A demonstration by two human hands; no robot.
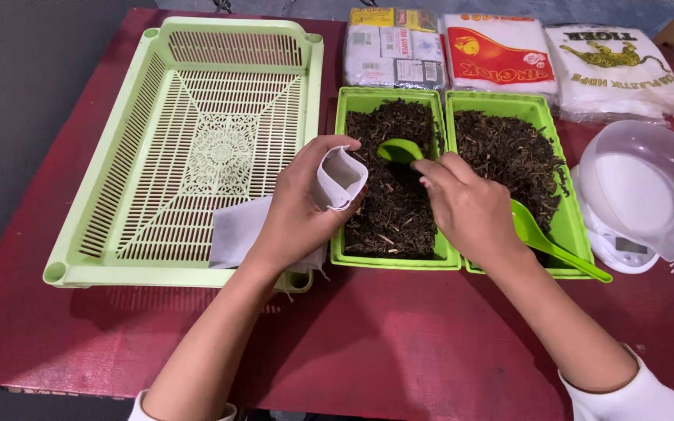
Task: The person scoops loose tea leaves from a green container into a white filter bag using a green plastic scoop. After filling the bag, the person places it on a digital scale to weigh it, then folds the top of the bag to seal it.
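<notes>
The left hand (299,204) holds a small white pouch (341,178) with its mouth open, fingers clamped round its lower part, over the near-left edge of the left tray (388,259); the right hand (470,209) has its fingers closed on a green scoop (399,150), whose bowl sits just beside the pouch's mouth, above the dark dried leaves (395,210) in that tray; a second scoop (555,245) lies in the right tray (571,226), its handle jutting past the near-right corner; a pale green basket (118,156) stands at the left on the red worktop (399,343), a white sheet (235,230) lying in it; packets (501,54) lie behind the trays; a white scale (641,195) with a clear bowl stands at right.
</notes>
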